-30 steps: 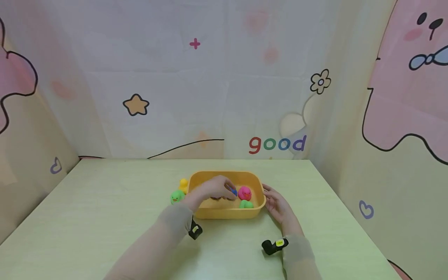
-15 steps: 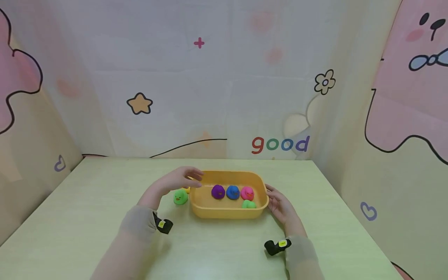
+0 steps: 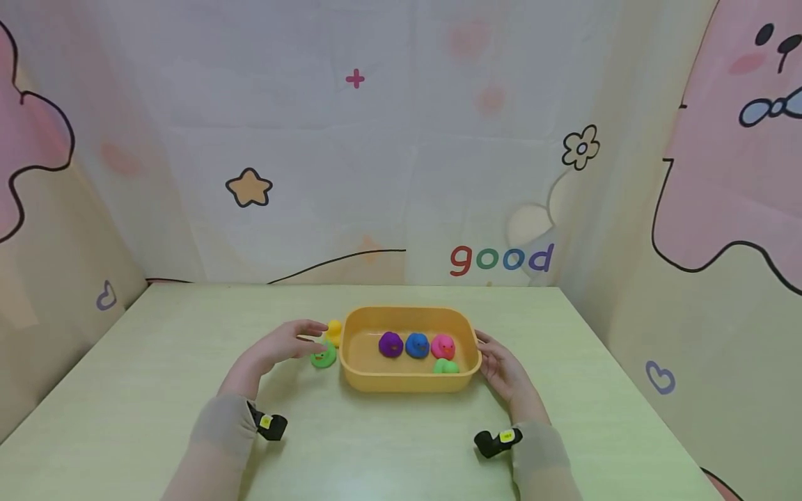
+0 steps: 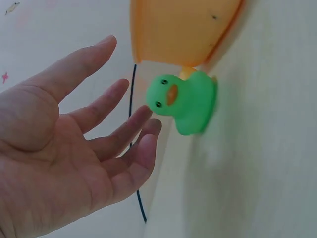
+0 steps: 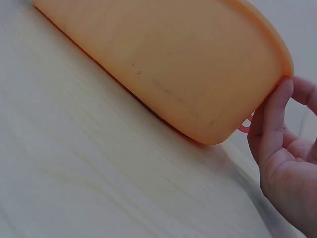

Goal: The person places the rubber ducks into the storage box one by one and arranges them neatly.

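Note:
My left hand (image 3: 276, 353) hovers by a green toy duck (image 4: 194, 103), fingers spread and nothing in the palm. That duck stands on the table left of a yellow-orange plastic basin (image 3: 401, 383). Partly covered by the fingertips in the head view, a yellow duck (image 3: 335, 335) stands just behind it. Inside the basin a purple duck (image 3: 390, 344), a blue duck (image 3: 417, 346) and a pink duck (image 3: 443, 346) form a row, with a light green duck (image 3: 446, 367) near the front wall. At the basin's right end, my right hand (image 3: 509, 379) touches the outer wall by the rim with extended fingers.
The pale wooden-looking table (image 3: 207, 334) reaches back to a printed cloth backdrop (image 3: 313, 139). More printed cloth hangs along both sides. A black wrist camera (image 3: 271, 426) sits on the left sleeve, another wrist camera (image 3: 497, 442) on the right.
My left hand has drawn out of the basin and moved left to the green duck outside it. The purple and blue ducks, earlier covered by that hand, now show fully. The right hand stays put.

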Available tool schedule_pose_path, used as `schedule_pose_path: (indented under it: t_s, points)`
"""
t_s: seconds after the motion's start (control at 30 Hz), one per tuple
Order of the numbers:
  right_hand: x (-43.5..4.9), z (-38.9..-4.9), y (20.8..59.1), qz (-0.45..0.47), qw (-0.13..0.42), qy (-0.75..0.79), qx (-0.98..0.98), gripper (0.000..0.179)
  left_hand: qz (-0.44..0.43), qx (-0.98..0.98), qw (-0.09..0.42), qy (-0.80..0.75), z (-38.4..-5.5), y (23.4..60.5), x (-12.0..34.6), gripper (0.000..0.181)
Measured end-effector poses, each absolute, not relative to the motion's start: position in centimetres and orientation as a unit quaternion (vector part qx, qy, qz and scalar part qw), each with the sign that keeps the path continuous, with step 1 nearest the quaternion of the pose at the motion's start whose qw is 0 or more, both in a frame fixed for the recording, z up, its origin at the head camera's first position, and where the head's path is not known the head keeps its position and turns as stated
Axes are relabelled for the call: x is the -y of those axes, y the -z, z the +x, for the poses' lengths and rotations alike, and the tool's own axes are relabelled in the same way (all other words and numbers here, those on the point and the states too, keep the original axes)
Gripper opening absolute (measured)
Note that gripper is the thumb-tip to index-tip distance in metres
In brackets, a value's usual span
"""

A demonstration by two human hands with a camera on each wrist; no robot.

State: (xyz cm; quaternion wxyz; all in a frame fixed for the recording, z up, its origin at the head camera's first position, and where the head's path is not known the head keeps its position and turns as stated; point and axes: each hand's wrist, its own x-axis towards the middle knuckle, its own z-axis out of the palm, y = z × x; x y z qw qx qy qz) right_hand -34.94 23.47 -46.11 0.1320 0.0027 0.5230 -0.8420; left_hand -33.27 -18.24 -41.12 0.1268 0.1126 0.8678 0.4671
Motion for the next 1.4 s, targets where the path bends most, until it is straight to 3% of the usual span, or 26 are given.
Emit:
schedule_pose_path:
  t_s: [0.4,0.83,1.0,1.4]
  points:
    - [-23.5,-35.0,46.0,0.005,0.136,0.837,-0.531,0.056,0.091,-0.859,0.16,-0.478,-33.5,43.1,18.6,0.06]
    - [-23.5,-35.0,46.1,-0.001,0.134,0.84,-0.526,0.056,0.09,-0.868,0.124,-0.473,-34.2,44.6,18.3,0.05]
    - [-23.5,-34.9,46.1,0.003,0.133,0.841,-0.525,0.056,0.083,-0.873,0.112,-0.467,-34.2,44.5,18.2,0.05]
    - [-23.4,-34.8,46.2,0.002,0.131,0.846,-0.517,0.057,0.034,-0.844,0.14,-0.517,-33.4,43.3,19.3,0.056]
